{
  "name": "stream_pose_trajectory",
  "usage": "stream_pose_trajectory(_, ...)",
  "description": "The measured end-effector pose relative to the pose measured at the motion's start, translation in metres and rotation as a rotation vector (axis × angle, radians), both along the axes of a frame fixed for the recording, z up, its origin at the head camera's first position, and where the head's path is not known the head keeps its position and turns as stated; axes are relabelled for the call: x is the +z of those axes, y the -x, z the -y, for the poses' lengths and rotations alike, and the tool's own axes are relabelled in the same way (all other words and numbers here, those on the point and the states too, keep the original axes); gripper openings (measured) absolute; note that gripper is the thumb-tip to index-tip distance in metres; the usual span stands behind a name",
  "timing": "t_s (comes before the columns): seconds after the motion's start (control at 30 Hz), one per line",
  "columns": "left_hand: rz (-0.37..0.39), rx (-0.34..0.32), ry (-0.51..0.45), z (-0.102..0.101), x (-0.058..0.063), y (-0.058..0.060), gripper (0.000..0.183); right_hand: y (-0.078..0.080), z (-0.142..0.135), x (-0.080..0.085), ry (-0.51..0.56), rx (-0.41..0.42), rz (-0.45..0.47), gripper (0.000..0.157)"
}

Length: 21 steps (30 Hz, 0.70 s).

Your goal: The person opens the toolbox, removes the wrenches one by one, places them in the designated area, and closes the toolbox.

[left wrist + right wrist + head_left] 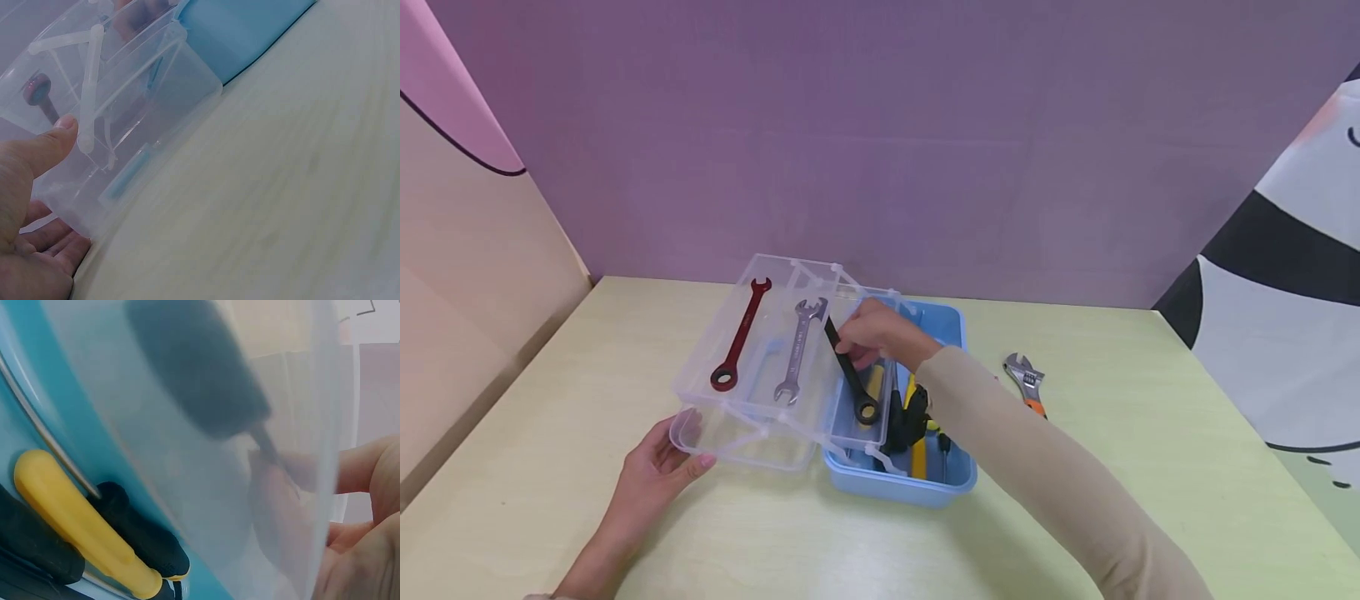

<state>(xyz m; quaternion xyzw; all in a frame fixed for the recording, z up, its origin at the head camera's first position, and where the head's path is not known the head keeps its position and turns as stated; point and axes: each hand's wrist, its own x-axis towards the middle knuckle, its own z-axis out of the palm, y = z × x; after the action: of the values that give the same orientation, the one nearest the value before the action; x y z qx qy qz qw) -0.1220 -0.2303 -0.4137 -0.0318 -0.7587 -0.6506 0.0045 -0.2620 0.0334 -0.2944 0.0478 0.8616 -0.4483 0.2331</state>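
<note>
From the head, the black wrench (850,379) slopes over the inner clear tray (850,433) at the blue toolbox's (917,494) 9 o'clock side. Its ring end points to 5 o'clock; whether that end touches the tray floor cannot be told. The right hand (876,329) pinches the shaft nearer the 11 o'clock end. Farther toward 9 o'clock, the red wrench (742,337) and silver wrench (800,346) lie apart in the upper clear tray. The left hand (658,467) holds the clear lid (752,454) at its 8 o'clock corner. On the tabletop (1120,408), an adjustable wrench (1024,379) rests at the toolbox's 3 o'clock. A pinch closer to mid-shaft would likely level the black wrench better, sparing the tray edge a knock.

From the left wrist, thumb and fingers are parted around clear plastic, thumb near a white link arm (90,87), fingers low at 7 o'clock. That support seems worth having, since the linked trays could swing; the thumb is best out of the hinge.

From the right wrist, the right hand shows at 4 o'clock, partly behind cloudy plastic, its grip unclear here. A blurred dark shape fills 12 o'clock; a yellow handle (81,519) lies at 8 o'clock. Clearing that plastic wall calls for a slow, straight path.
</note>
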Motion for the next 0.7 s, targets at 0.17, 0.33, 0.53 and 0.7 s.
stream_pose_trajectory(0.17,-0.002,0.001,0.006,-0.001,0.001,0.0,0.062,0.0,-0.001,0.003,0.024,-0.024,0.02,0.027)
stream_pose_trajectory(0.33,-0.011,-0.006,-0.001,-0.001,0.001,0.0,0.062,-0.001,-0.005,0.006,0.044,-0.04,0.038,0.031)
stream_pose_trajectory(0.53,-0.011,-0.002,0.003,-0.001,0.001,-0.001,0.062,-0.001,-0.012,0.008,0.058,-0.072,0.04,0.03)
stream_pose_trajectory(0.7,0.006,-0.004,0.009,-0.001,0.003,-0.001,0.062,-0.002,-0.017,0.01,0.09,-0.094,0.042,0.028)
